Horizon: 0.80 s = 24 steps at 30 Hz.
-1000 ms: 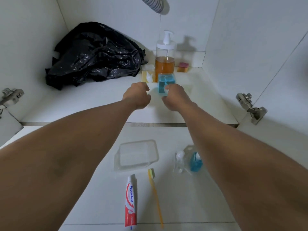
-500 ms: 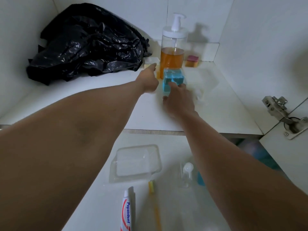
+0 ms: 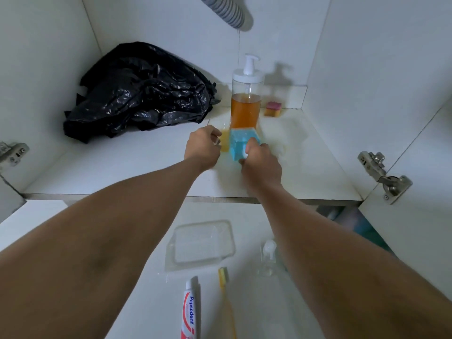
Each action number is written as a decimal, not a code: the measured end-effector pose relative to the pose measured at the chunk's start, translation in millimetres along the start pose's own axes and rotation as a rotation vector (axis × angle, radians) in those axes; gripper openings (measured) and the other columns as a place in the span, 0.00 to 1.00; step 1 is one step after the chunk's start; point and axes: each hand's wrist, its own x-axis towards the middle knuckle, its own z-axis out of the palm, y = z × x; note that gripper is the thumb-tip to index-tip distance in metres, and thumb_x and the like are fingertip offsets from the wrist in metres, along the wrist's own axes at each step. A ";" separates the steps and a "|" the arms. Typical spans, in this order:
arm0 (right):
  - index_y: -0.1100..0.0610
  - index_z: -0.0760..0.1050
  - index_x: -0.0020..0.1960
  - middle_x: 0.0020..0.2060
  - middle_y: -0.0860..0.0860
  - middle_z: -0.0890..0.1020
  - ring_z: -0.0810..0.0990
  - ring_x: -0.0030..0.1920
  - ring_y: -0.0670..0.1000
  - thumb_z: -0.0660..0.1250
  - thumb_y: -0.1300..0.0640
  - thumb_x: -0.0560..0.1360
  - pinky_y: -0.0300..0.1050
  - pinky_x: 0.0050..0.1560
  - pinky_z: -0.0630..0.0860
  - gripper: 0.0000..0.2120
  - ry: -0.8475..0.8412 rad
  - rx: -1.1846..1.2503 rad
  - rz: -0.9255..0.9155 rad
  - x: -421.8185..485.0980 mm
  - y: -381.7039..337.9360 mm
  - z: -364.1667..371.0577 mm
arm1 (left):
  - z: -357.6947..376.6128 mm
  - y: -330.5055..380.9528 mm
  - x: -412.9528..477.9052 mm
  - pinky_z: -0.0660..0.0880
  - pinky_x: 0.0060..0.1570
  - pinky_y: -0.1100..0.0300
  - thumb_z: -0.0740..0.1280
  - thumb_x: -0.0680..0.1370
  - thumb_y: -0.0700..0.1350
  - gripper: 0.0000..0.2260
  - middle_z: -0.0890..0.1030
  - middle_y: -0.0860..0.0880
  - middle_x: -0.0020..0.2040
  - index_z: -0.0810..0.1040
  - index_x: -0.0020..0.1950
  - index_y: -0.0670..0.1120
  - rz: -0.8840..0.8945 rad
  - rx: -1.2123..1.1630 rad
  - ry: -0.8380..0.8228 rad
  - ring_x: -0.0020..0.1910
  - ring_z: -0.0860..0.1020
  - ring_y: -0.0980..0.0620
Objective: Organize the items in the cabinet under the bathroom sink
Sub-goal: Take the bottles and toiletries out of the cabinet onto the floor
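Blue block [image 3: 238,145], translucent, mid cabinet floor [image 3: 122,162]; right hand [image 3: 261,165] clamped round its near side. Left hand [image 3: 201,149] curled beside small yellow item [image 3: 225,143], grip unclear. Amber pump bottle [image 3: 245,108] just behind; black bag [image 3: 139,94] fills back-left corner.

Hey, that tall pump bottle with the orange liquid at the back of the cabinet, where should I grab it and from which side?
Probably wrap your fingers round the pump bottle's straight clear body at about mid-height, coming from its right. It stands upright, the blue box gripped by the right hand blocks its front, and the black bag lies to its left.
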 end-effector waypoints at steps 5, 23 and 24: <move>0.54 0.70 0.65 0.52 0.54 0.78 0.80 0.49 0.55 0.63 0.54 0.81 0.52 0.51 0.80 0.13 0.040 0.043 0.001 -8.4 -6.9 -32.6 | -31.3 9.7 -24.5 0.75 0.35 0.64 0.68 0.77 0.39 0.11 0.83 0.53 0.44 0.81 0.59 0.48 -0.040 -0.055 0.017 0.42 0.79 0.54; 0.57 0.78 0.52 0.43 0.55 0.83 0.86 0.37 0.51 0.78 0.54 0.71 0.48 0.47 0.83 0.14 -0.529 -0.214 -0.009 -30.7 -35.6 -145.0 | -102.9 79.2 -107.2 0.76 0.27 0.63 0.73 0.73 0.36 0.16 0.83 0.47 0.47 0.80 0.61 0.45 0.085 0.123 -0.410 0.40 0.82 0.53; 0.57 0.78 0.51 0.42 0.55 0.84 0.85 0.35 0.51 0.78 0.53 0.70 0.46 0.45 0.82 0.15 -0.559 -0.226 0.004 -32.5 -35.6 -147.1 | -102.2 82.4 -111.9 0.78 0.28 0.61 0.73 0.73 0.36 0.16 0.83 0.47 0.47 0.81 0.60 0.45 0.094 0.140 -0.435 0.40 0.82 0.52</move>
